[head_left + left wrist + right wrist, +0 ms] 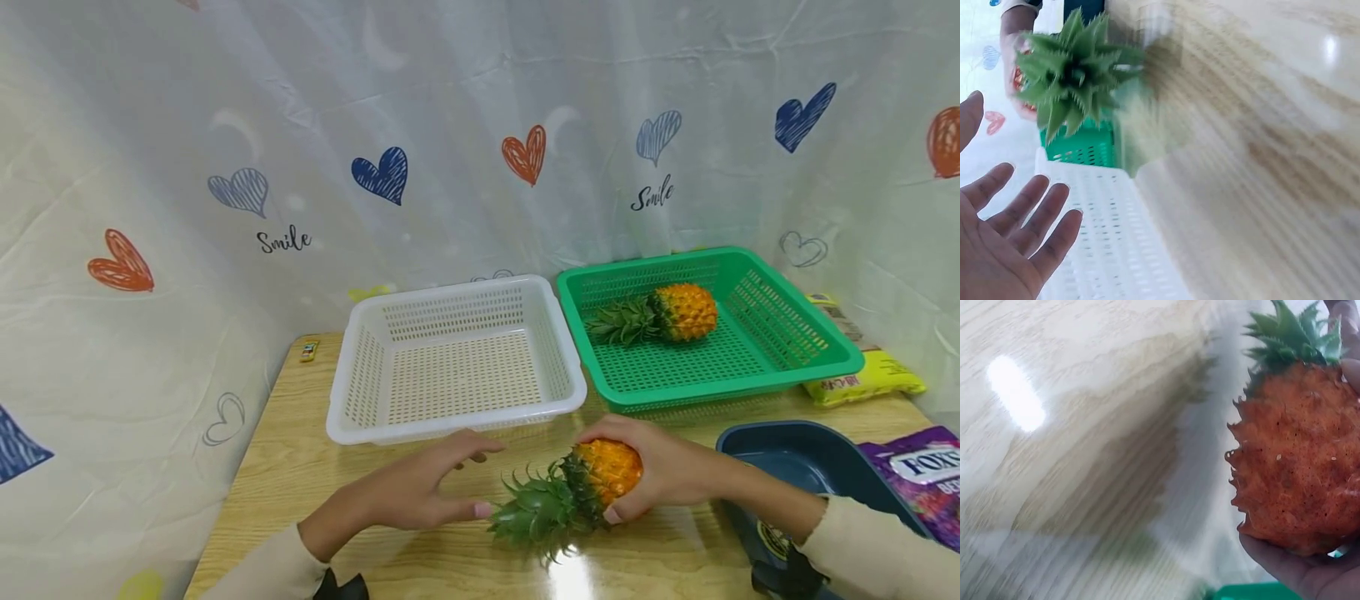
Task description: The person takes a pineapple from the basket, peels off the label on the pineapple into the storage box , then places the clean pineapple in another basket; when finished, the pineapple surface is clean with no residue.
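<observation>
My right hand grips a small orange pineapple by its body, thumb on the near side and fingers over the far side. The pineapple lies sideways over the wooden table, its green leafy crown pointing left. In the right wrist view the bumpy orange skin fills the right side, with fingers under its base. My left hand is just left of the crown, fingers spread and holding nothing. From the left wrist, the crown is seen end-on, beyond the open palm.
A white perforated basket stands behind my hands. To its right, a green basket holds another pineapple. At right are a dark blue tub, a yellow packet and a purple Foxs bag. A tiny yellow packet lies far left.
</observation>
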A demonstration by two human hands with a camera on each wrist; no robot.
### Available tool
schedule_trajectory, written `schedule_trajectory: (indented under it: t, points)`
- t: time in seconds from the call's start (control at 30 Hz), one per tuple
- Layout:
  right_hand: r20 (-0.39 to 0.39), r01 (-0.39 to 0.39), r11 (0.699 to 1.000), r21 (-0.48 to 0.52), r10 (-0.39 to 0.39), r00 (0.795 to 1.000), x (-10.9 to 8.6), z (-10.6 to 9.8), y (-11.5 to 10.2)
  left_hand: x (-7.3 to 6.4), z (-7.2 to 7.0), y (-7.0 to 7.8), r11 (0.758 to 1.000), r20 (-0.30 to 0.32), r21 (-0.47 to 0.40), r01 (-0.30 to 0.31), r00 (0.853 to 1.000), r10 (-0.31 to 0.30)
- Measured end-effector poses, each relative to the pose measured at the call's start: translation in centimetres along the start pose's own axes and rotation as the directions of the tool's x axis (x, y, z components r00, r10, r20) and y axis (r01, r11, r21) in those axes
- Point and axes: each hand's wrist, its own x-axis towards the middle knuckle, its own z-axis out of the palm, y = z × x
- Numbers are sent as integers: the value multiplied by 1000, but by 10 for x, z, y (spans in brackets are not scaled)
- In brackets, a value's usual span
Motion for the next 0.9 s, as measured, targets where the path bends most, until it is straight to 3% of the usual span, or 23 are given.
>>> schedule_trajectory:
  t: [0.27, 0.4, 0.63, 0.67, 0.9]
  points:
    - [62, 19, 999, 51, -22, 998, -18, -17, -6, -7, -19, 2, 994, -128, 54, -95, 987, 101]
    - [82, 66, 995, 81, -72, 994, -26, -26, -9, -9, -31, 1, 993, -175, 76, -89, 979, 101]
    - [79, -15, 990, 140, 4, 997, -38, -42, -19, -10, -44, -8, 993, -242, 81, -83, 965, 101]
    - [78, 3, 990, 142, -15, 997, -40, -44, -20, -10, -45, -11, 993, -248, 85, -80, 964, 99]
    - [13, 65, 996, 56, -66, 998, -48, -66, -21, -8, -54, -25, 993, -273, 109, -41, 959, 69]
